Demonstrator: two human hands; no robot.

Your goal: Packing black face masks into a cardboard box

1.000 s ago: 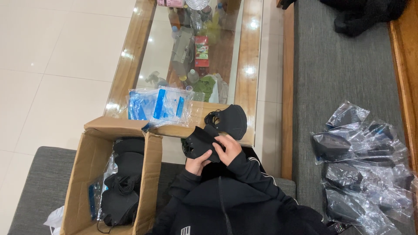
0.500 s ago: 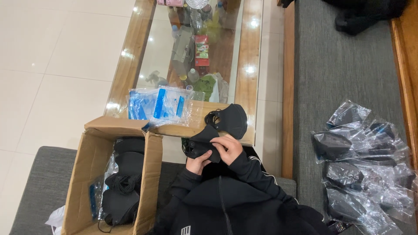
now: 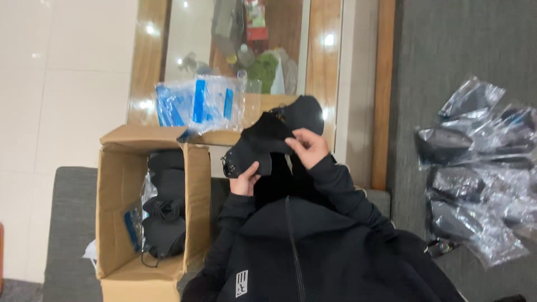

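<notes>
Your left hand (image 3: 245, 180) and right hand (image 3: 307, 146) pinch soft black fabric mask (image 3: 263, 142); open cardboard box (image 3: 114, 223) alongside, crinkled clear bags (image 3: 481, 168) apart.

2 hands show, the left hand (image 3: 245, 180) and the right hand (image 3: 307, 146), both gripping 1 black fabric piece (image 3: 263, 144). 1 open cardboard box (image 3: 114, 207) holds a heap of black pieces too tangled to count. 1 stack of blue-and-clear plastic bags (image 3: 198, 103) lies on 1 glass-topped wooden table (image 3: 319, 67). The bagged black items (image 3: 481, 168) on the grey surface number at least 6, the overlap hiding any exact count
</notes>
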